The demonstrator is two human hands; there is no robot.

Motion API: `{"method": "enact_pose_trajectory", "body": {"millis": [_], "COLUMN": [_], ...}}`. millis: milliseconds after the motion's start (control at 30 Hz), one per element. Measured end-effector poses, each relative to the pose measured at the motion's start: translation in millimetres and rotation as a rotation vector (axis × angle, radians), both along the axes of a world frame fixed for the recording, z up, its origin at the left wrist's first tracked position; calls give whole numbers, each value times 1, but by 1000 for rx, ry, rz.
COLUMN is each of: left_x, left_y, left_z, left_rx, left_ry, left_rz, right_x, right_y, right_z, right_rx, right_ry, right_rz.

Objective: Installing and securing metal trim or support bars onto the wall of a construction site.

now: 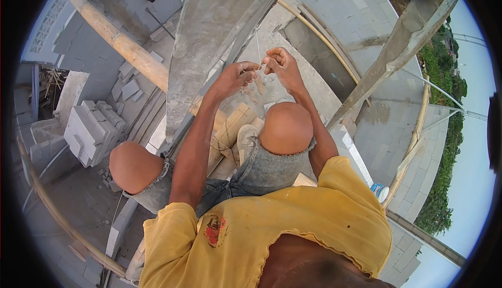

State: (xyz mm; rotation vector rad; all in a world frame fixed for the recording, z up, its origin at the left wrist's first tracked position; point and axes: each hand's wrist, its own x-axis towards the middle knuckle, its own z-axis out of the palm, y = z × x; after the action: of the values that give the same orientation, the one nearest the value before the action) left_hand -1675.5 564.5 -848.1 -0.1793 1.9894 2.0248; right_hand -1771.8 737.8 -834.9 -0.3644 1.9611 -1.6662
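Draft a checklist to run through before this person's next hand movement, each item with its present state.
1. Left hand at the thin string, fingertips pinched: ok.
2. Right hand at the same string, also pinched: ok.
3. Hands free of tools: ok, none shows.
4. String knotted: cannot tell, too small.
5. Both feet in view: not ok, only one shoe shows clearly.

Grey flr (86,196) — pale blks (93,131) stacked at L, loose pcs (130,90) nr them.
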Motion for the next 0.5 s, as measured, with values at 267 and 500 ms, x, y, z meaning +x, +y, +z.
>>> {"method": "enact_pose_trajectory", "body": {"millis": [267, 500], "left_x": [0, 0], "left_y": [4, -8], "left_z": [-11, -9], "left_rx": [-351, 9], "left_ry": [256, -25], "left_rz": [105, 15], "right_x": [-4, -15], "right_y": [1, -1], "right_z": [-9, -13], "right_rx": [-66, -74], "right_ry": [-477, -474], "right_rz": [-65, 52]}}
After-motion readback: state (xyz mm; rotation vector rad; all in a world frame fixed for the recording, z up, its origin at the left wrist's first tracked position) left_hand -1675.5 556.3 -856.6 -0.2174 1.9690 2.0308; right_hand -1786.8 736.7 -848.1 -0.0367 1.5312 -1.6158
